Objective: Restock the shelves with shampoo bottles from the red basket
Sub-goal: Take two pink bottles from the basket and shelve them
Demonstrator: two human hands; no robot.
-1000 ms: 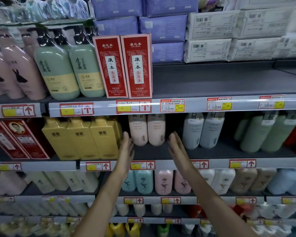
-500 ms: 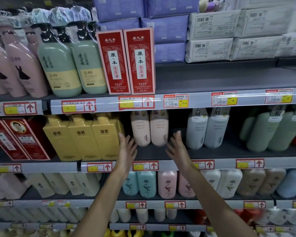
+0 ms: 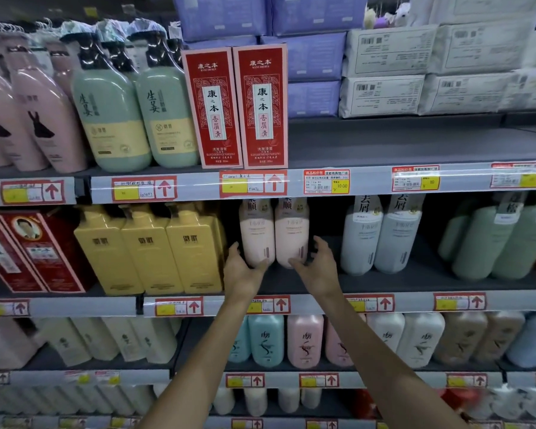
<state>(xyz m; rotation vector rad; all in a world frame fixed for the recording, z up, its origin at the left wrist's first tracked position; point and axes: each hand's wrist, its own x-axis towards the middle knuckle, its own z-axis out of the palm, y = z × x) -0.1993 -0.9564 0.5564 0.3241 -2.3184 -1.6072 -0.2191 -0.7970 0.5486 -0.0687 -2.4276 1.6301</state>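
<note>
Two pale pink shampoo bottles (image 3: 274, 233) upright and side by side, touching, on the second shelf (image 3: 384, 281) from the top. Tops hidden behind the price rail (image 3: 322, 182) above; caps not visible. Dark characters near the top of each, fainter print lower down too small to read. Rounded bases set back from the shelf's front edge.

Left hand (image 3: 242, 270) at the lower left of the left bottle, thumb against its base, fingers (image 3: 232, 247) up along its side; grip cupped around the bottle, though whether clenched tight cannot be told. Right hand (image 3: 319, 267) at the lower right of the right bottle, thumb touching its base, fingers (image 3: 319, 243) curled just beside it; grip loose, contact of the fingers unclear. Both forearms up from the bottom edge, elbows cut off.

Yellow bottles (image 3: 149, 249) just left of the left hand, near the pink pair. Two pale blue-white bottles (image 3: 381, 236) to the right, with a dark open gap between them and the pink pair. Bare shelf in front of the pink bottles down to the front rail (image 3: 316, 305).

Above, two red boxes (image 3: 235, 106) upright, green pump bottles (image 3: 136, 109) to their left, and bare shelf to their right. Red basket not in view. Lower shelves blurred, bottles there hard to make out.
</note>
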